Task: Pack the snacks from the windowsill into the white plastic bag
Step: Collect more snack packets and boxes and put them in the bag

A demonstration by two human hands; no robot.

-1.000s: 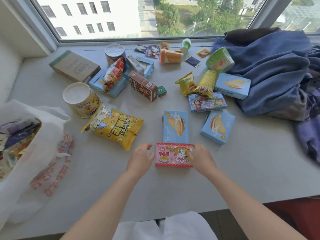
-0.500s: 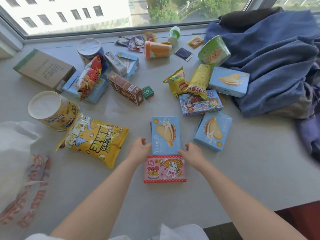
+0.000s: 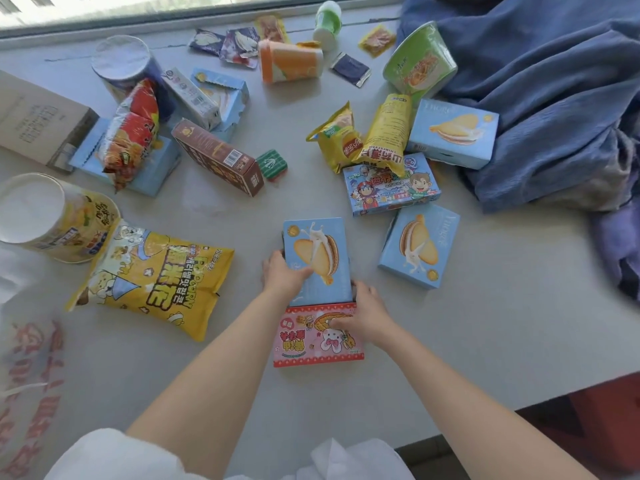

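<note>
On the pale, smooth surface (image 3: 485, 341), a crinkly yellow popcorn bag (image 3: 152, 282) lies left. The left hand (image 3: 282, 277) grips a flat blue cardboard box (image 3: 317, 261); the right hand (image 3: 363, 315) curls onto a pink rectangular box (image 3: 304, 344) touching it.

Home: windowsill (image 3: 485, 323) strewn with snacks (image 3: 152, 282), blanket (image 3: 554, 98).

Left hand (image 3: 285, 277) grips the blue box (image 3: 317, 259); right hand (image 3: 363, 315) holds the pink box (image 3: 311, 344).
</note>
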